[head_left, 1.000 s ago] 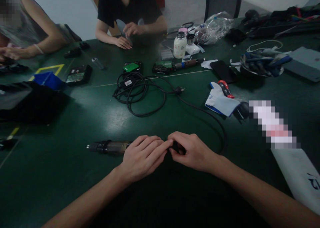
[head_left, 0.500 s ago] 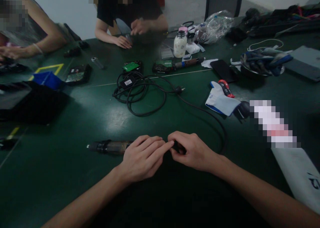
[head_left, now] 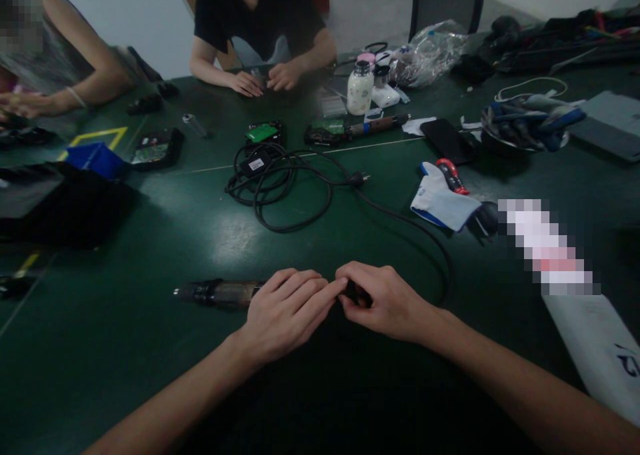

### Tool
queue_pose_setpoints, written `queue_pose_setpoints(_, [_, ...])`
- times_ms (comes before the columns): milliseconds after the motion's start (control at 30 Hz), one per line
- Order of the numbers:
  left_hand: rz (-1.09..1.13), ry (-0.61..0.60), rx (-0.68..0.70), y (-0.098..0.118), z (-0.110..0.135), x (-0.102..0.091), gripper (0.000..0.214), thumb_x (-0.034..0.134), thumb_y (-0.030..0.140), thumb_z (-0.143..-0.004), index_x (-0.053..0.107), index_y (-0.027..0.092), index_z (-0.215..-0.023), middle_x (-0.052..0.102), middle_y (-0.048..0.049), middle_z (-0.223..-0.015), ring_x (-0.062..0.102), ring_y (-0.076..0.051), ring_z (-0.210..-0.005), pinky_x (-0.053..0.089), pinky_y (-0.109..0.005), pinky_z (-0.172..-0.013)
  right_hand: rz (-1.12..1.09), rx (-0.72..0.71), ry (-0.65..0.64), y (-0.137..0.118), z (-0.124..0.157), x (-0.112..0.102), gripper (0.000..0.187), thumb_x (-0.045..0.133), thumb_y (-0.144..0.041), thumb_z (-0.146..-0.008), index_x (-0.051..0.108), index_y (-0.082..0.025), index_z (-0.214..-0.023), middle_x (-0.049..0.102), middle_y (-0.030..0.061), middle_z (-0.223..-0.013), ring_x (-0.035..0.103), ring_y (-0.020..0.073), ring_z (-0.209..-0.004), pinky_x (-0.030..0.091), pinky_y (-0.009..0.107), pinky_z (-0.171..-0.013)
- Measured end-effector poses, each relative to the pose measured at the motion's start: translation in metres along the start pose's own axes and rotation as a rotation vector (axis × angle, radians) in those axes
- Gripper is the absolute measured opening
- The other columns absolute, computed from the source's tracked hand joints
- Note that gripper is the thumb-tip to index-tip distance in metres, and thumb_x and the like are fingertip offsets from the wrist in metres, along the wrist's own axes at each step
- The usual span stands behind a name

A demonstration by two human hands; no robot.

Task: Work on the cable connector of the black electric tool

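An electric screwdriver (head_left: pixel 216 292) with a dark, partly see-through body lies flat on the green table (head_left: pixel 165 368), tip pointing left. My left hand (head_left: pixel 285 312) rests over its rear half, fingers curled around the body. My right hand (head_left: pixel 385 302) pinches the black cable end (head_left: pixel 356 294) where it meets the tool's back. The two hands touch at the fingertips. From there a black power cord (head_left: pixel 435 248) curves off to the right and back toward a coil (head_left: pixel 270 182).
A white glove with a red-handled tool (head_left: pixel 445 198) lies to the right, a white sheet (head_left: pixel 595 348) at the near right. Circuit boards (head_left: pixel 263 134), a small bottle (head_left: pixel 360 90), a blue bin (head_left: pixel 97 158) and a black case (head_left: pixel 55 202) lie farther back. Two other people work at the far edge.
My hands and the screwdriver have stayed put. The person across the table has lowered a hand onto the tabletop.
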State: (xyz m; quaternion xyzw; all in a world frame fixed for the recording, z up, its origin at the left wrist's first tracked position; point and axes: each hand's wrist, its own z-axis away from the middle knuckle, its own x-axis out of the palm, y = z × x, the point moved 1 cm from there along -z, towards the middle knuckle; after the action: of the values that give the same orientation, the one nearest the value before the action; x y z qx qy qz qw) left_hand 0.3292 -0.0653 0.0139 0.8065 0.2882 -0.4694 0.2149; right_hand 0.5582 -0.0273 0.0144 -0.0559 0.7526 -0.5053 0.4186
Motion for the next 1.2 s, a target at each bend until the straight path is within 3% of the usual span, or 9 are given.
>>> queue_pose_setpoints(167, [0.064,0.005,0.017,0.0006,-0.0004,-0.0013,0.054,0.065,0.019,-0.097,0.054,0.02,-0.15,0.076,-0.0051,-0.123,0.07,-0.021,-0.116,0.049,-0.039,-0.099,0.001,-0.008,0.006,0.0005,-0.0001,0.0004,0.017,0.062,-0.012,-0.092,0.059,-0.019,-0.108,0.067,0.0024,-0.097,0.059,0.0117,-0.069,0.046,0.023,-0.061])
queue_pose_setpoints(367, [-0.004,-0.006,0.016,-0.0002,-0.0005,0.0,0.053,0.068,0.018,-0.097,0.055,0.02,-0.148,0.078,-0.003,-0.117,0.072,-0.019,-0.107,0.049,-0.038,-0.095,-0.002,0.0,-0.006,0.0004,0.0,0.0001,0.018,0.063,-0.012,-0.092,0.06,-0.019,-0.108,0.066,0.0017,-0.095,0.058,0.0118,-0.069,0.045,0.023,-0.06])
queue_pose_setpoints(533, [0.022,0.01,-0.005,0.0014,-0.0014,-0.0003,0.056,0.068,0.024,-0.096,0.054,0.02,-0.15,0.077,-0.0049,-0.119,0.072,-0.021,-0.109,0.051,-0.039,-0.095,-0.001,0.006,0.005,0.0,0.0001,0.0001,0.019,0.063,-0.011,-0.091,0.06,-0.019,-0.107,0.066,0.0014,-0.093,0.058,0.0118,-0.068,0.045,0.023,-0.06])
queue_pose_setpoints(1200, [0.057,-0.009,0.017,0.0006,0.0019,0.0002,0.054,0.065,0.019,-0.096,0.054,0.02,-0.149,0.077,-0.0041,-0.122,0.071,-0.02,-0.11,0.048,-0.04,-0.096,-0.001,0.009,-0.019,0.0009,-0.0009,-0.0008,0.017,0.063,-0.011,-0.091,0.059,-0.019,-0.105,0.064,0.0013,-0.094,0.056,0.0118,-0.069,0.043,0.023,-0.06])
